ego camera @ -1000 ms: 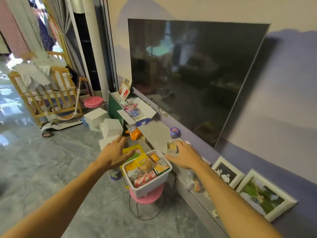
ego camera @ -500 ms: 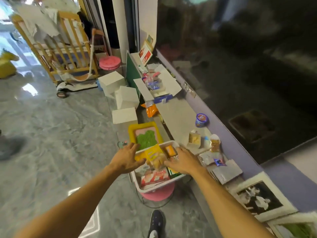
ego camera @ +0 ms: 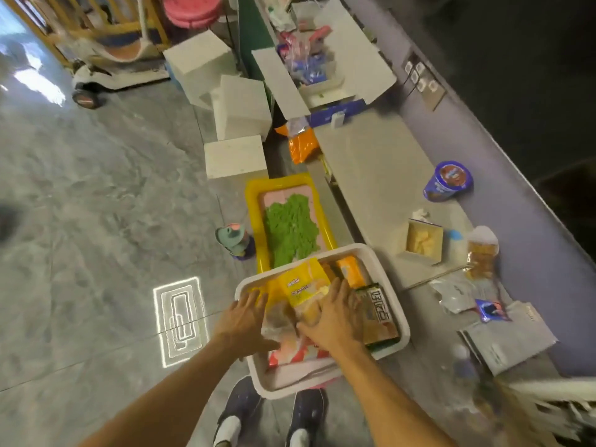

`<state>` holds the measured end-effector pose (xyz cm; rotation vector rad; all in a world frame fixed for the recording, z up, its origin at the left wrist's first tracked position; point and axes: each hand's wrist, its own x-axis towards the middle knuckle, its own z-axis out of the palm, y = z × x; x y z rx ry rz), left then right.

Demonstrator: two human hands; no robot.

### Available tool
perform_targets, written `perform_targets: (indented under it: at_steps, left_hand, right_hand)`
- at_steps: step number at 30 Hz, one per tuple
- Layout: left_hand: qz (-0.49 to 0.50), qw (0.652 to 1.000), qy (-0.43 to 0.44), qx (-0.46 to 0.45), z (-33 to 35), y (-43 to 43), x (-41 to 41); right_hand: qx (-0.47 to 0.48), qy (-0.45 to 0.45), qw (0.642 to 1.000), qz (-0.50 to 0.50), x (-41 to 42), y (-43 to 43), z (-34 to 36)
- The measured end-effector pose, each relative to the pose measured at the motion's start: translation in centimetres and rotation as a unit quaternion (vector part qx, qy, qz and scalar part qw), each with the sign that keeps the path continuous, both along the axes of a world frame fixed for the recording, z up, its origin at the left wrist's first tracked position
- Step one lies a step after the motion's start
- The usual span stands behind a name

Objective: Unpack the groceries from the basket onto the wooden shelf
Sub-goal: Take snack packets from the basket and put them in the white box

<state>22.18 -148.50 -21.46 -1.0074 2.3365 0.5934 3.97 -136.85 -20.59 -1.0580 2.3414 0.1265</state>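
Basket (ego camera: pixel 398 321) sits near centre, left of the shelf (ego camera: pixel 371 162), full of packets (ego camera: pixel 377 314). Left hand (ego camera: pixel 245 321) and right hand (ego camera: pixel 335 321) lie spread, fingers nearly straight, on the yellow packet (ego camera: pixel 300 285) and its neighbours; neither grips. Risk: lifting one slick packet may drag others out.

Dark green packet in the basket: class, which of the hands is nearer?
Right. The right hand lies beside the dark green packet; the left hand is at the left rim of the basket.
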Motion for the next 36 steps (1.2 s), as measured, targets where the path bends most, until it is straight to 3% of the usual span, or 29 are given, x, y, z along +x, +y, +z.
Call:
perform_targets:
  at_steps: [4,8,15,21,29,36]
  left_hand:
    - [0.002,0.999,-0.001,0.038,-4.6,0.5,-0.9]
    - [-0.003,1.0,0.001,0.013,-6.5,1.3,-1.5]
    - [0.053,0.996,0.063,0.027,-3.5,0.3,-1.8]
    - [0.064,0.983,0.174,-0.009,5.4,-1.4,-3.2]
    - [0.011,0.937,0.348,-0.004,22.9,-5.1,-6.2]
    - [-0.146,0.886,0.439,0.025,39.9,-5.1,-9.6]
  right_hand:
    - [-0.014,0.043,0.999,-0.011,1.3,-0.1,-4.8]
    - [-0.052,0.11,0.993,-0.003,1.6,0.2,-6.6]
    - [-0.095,0.054,0.991,-0.074,1.0,0.8,-3.6]
    - [-0.177,0.061,0.972,-0.143,-0.8,0.2,6.0]
    - [-0.281,0.127,0.92,-0.242,-3.0,0.4,26.4]
    - [-0.333,0.222,0.859,-0.318,-1.4,6.1,43.2]
